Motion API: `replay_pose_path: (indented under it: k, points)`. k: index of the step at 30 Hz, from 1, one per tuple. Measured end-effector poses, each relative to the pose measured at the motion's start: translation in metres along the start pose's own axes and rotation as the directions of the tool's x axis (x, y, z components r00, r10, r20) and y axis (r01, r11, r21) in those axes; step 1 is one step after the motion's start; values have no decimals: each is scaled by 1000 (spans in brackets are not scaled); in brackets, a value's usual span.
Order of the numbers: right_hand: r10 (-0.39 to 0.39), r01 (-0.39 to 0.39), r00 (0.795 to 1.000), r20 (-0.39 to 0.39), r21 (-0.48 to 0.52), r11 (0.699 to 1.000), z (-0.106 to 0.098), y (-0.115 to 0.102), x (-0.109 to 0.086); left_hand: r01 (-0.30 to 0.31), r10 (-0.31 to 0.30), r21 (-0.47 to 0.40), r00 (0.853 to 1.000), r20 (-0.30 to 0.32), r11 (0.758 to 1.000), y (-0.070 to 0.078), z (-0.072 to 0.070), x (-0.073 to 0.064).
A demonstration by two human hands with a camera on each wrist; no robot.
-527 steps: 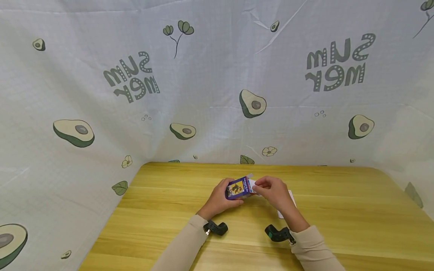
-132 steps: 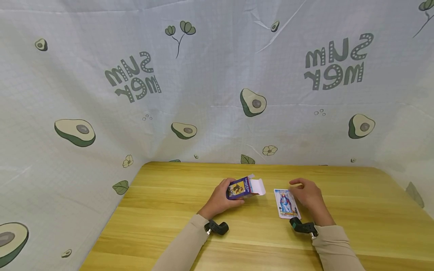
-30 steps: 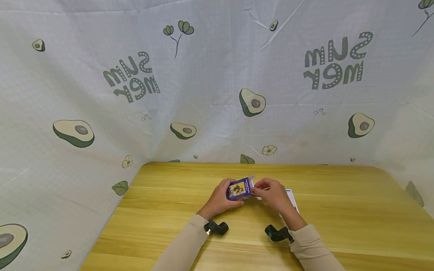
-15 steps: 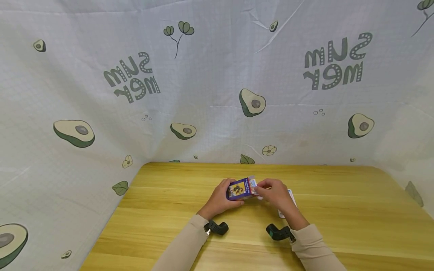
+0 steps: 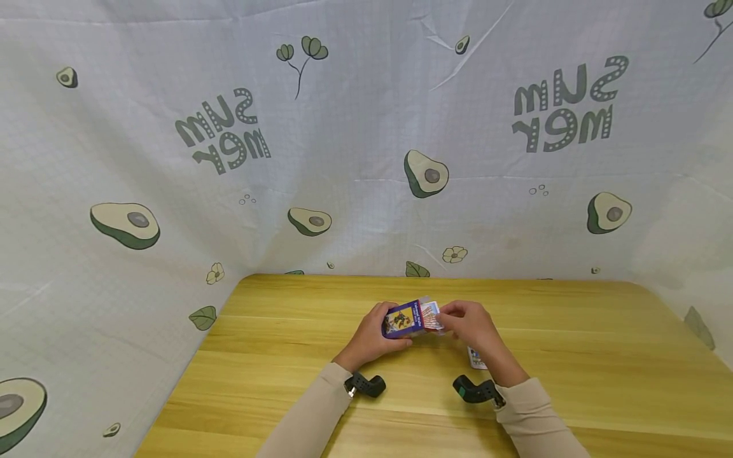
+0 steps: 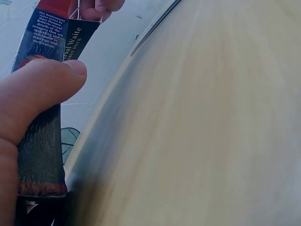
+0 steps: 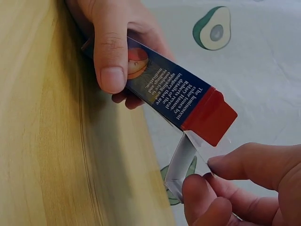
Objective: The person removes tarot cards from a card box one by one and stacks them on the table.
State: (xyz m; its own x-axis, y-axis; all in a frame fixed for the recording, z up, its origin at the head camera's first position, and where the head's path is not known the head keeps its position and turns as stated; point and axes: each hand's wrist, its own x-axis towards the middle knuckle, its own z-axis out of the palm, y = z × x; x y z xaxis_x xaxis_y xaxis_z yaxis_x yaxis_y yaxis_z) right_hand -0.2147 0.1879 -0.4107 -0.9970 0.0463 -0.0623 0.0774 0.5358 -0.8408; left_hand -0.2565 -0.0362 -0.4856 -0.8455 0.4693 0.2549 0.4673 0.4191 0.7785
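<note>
My left hand (image 5: 371,334) grips a purple tarot card box (image 5: 401,320), tilted with its open end toward the right. In the left wrist view the thumb (image 6: 51,82) lies across the box's narrow side. A tarot card (image 5: 429,314) sticks partway out of the open end, and my right hand (image 5: 472,323) pinches its outer edge between thumb and fingers. The right wrist view shows a red side flap (image 7: 215,117) and a white lid flap (image 7: 178,162) folded outward there. Under the right wrist, a face-up tarot card (image 5: 477,360) lies on the table, mostly hidden.
The wooden table (image 5: 286,381) extends around both hands. A pale cloth with avocado prints (image 5: 366,127) hangs behind it and at the sides. Each wrist wears a black strapped camera, such as the left one (image 5: 366,385).
Seconds ago my right hand was beside the card on the table. It came back to the box, and over the last second it has drawn a card partly out, moving right. The left hand stays put.
</note>
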Motion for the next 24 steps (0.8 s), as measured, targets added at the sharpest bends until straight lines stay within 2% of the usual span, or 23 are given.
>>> replay_pose_path:
  k: [15,24]
  points:
    - [36,-38,999,25,81,996,-7,5,3,6,-6,-3,1000,-2,1000,1,-1,-1]
    - [64,-65,998,22,82,995,-13,6,4,5,-5,-9,1000,1,1000,2,-1,-1]
